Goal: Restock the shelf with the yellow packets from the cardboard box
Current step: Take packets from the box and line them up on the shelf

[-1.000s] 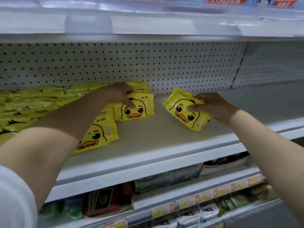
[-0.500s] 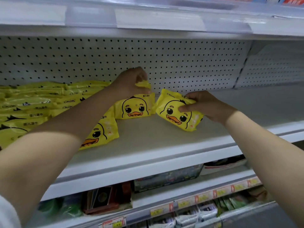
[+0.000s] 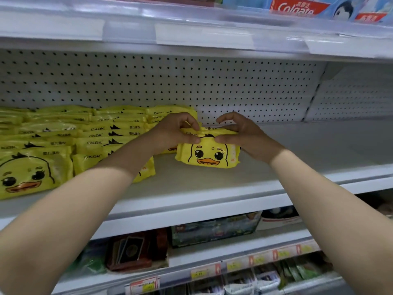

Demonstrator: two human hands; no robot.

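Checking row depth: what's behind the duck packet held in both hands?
Only the perforated back panel shows above the duck packet. The left hand, right hand and packet hide the shelf behind it.

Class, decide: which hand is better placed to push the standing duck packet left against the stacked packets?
Probably the right hand: it grips the packet at its right top edge, away from the stack, so can push toward it. The left hand lies between packet and stack.

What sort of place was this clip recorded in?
Most likely a shop aisle: Colgate boxes overhead, price tags on the shelf edge below, and stacks of identical yellow packets against a pegboard back.
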